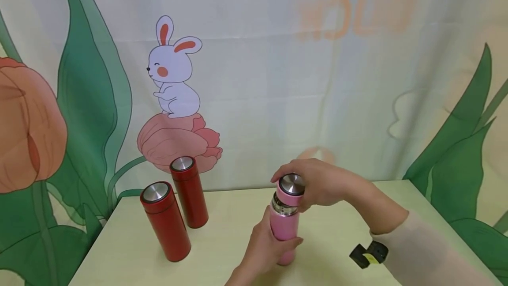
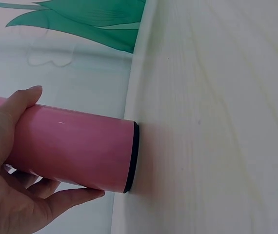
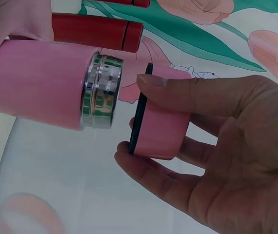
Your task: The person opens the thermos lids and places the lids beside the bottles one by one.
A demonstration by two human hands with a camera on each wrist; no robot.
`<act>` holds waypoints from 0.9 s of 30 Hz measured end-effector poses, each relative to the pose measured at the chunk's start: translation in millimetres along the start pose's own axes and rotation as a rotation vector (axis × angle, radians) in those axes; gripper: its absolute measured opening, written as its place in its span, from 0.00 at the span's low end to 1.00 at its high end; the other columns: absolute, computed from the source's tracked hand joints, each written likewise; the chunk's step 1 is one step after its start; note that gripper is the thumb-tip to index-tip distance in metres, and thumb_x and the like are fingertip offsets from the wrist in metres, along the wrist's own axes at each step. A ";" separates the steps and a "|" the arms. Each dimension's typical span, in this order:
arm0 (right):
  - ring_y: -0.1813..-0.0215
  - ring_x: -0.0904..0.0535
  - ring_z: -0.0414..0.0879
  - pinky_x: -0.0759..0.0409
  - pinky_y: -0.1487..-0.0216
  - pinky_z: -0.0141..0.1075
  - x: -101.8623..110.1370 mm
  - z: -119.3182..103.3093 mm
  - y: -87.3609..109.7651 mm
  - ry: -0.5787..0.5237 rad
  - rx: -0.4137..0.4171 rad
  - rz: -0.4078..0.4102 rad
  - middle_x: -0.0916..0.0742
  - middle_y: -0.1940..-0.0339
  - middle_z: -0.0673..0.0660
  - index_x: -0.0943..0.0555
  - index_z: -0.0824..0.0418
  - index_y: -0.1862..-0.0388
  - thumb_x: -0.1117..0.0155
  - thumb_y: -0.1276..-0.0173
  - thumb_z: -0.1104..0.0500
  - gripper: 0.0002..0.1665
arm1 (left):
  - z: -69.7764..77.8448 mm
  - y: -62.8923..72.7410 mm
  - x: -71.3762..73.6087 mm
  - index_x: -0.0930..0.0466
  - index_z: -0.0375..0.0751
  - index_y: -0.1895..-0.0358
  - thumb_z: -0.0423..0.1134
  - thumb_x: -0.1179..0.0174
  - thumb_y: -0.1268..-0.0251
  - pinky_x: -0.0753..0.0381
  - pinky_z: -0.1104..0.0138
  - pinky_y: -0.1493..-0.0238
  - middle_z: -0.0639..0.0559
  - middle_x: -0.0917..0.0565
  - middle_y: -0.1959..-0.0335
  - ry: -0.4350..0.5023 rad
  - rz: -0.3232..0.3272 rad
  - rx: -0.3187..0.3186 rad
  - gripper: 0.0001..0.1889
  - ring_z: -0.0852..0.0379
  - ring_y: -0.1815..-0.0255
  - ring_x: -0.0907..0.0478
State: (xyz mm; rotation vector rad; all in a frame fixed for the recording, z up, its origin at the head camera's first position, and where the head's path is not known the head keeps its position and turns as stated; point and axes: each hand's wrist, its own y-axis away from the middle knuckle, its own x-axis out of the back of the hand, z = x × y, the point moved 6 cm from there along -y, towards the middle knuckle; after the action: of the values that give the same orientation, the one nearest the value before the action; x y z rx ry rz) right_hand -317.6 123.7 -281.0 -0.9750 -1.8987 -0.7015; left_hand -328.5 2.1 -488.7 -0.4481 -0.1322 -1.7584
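A pink thermos bottle (image 1: 284,226) stands on the table, its shiny metal neck (image 3: 103,92) bare. My left hand (image 1: 262,247) grips the bottle's body from the left; in the left wrist view the black-rimmed base (image 2: 132,158) meets the tabletop. Above the neck, my right hand (image 1: 323,183) holds the pink lid (image 3: 166,119) by its sides, between thumb and fingers. A gap separates lid and neck in the right wrist view. The lid has a silver top (image 1: 292,183) and a black rim. Whatever is inside the bottle is hidden.
Two red thermos bottles with silver-topped lids stand upright to the left, one nearer (image 1: 166,228) and one farther back (image 1: 190,195). Behind the pale table (image 1: 226,233) hangs a printed cloth (image 1: 254,100) with a rabbit and tulips.
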 end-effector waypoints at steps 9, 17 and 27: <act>0.45 0.18 0.47 0.15 0.48 0.39 6.7 15.3 11.9 -0.053 -0.037 0.034 0.17 0.39 0.52 0.19 0.46 0.35 0.19 0.49 0.69 0.41 | 1.2 -3.0 -4.2 0.38 0.59 0.28 0.56 0.18 0.51 0.20 0.56 0.41 0.58 0.17 0.42 0.012 -0.016 -0.003 0.48 0.60 0.47 0.18; 0.53 0.16 0.43 0.15 0.52 0.37 10.6 23.4 21.3 -0.102 0.011 0.033 0.14 0.44 0.56 0.21 0.55 0.33 0.19 0.46 0.64 0.40 | 7.0 -0.4 -2.4 0.38 0.56 0.30 0.54 0.18 0.51 0.19 0.54 0.41 0.55 0.17 0.43 0.013 -0.008 0.008 0.47 0.58 0.47 0.18; 0.58 0.17 0.47 0.17 0.56 0.38 3.9 47.5 31.4 -0.103 -0.078 0.074 0.15 0.46 0.55 0.21 0.54 0.34 0.15 0.48 0.53 0.42 | 7.8 9.0 3.1 0.38 0.52 0.31 0.49 0.16 0.54 0.20 0.49 0.39 0.53 0.18 0.44 0.026 -0.031 0.086 0.48 0.54 0.45 0.19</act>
State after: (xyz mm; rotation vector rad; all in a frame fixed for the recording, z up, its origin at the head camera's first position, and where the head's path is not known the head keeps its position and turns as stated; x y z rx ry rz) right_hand -313.2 178.3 -296.9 -1.1437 -1.9260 -0.6977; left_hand -318.6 -0.3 -481.7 -0.3620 -0.1966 -1.7807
